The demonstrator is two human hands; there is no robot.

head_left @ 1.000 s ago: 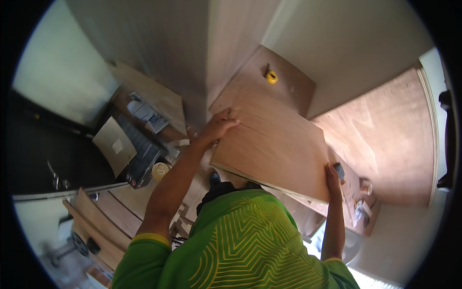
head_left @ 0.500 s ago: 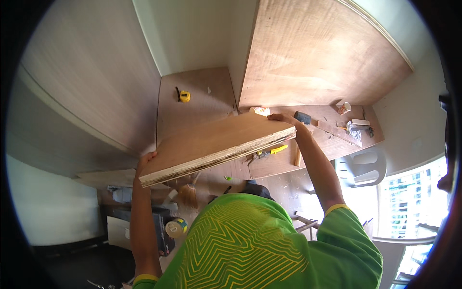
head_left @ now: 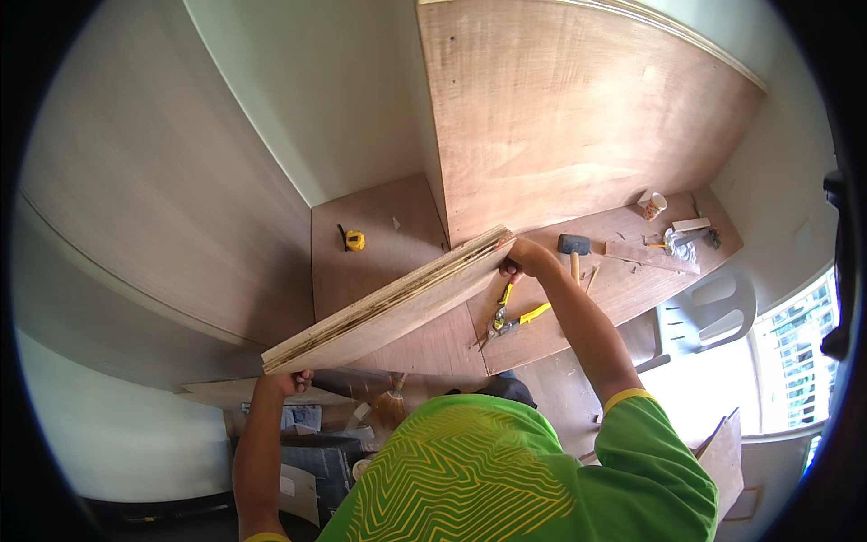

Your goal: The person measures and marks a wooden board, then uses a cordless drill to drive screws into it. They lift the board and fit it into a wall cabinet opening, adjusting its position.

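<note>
A thick wooden panel [head_left: 406, 307] with layered, rough edges is held up in front of me, slanting from lower left to upper right. My left hand [head_left: 295, 382] is closed at its lower left end, fingers curled by the underside. At the upper right end my right hand [head_left: 522, 256] grips the panel's corner. Below that hand, yellow-handled snips [head_left: 511, 318] lie on the wooden bench top [head_left: 433, 339]. A mallet [head_left: 573, 246] with a black head lies to the right of my right hand, its handle partly hidden by my forearm.
A yellow tape measure [head_left: 354, 240] lies on the far part of the bench. Tall wooden panels stand at left [head_left: 163, 181] and right [head_left: 578, 117]. A paper cup [head_left: 655, 207], a wood strip [head_left: 652, 256] and a hammer [head_left: 691, 237] sit at the right. Beyond the bench is a white plastic chair [head_left: 704, 316].
The held panel has tipped, so its layered edge now faces up. Its left end has dropped, and my left hand has moved lower. The snips and mallet show more fully.
</note>
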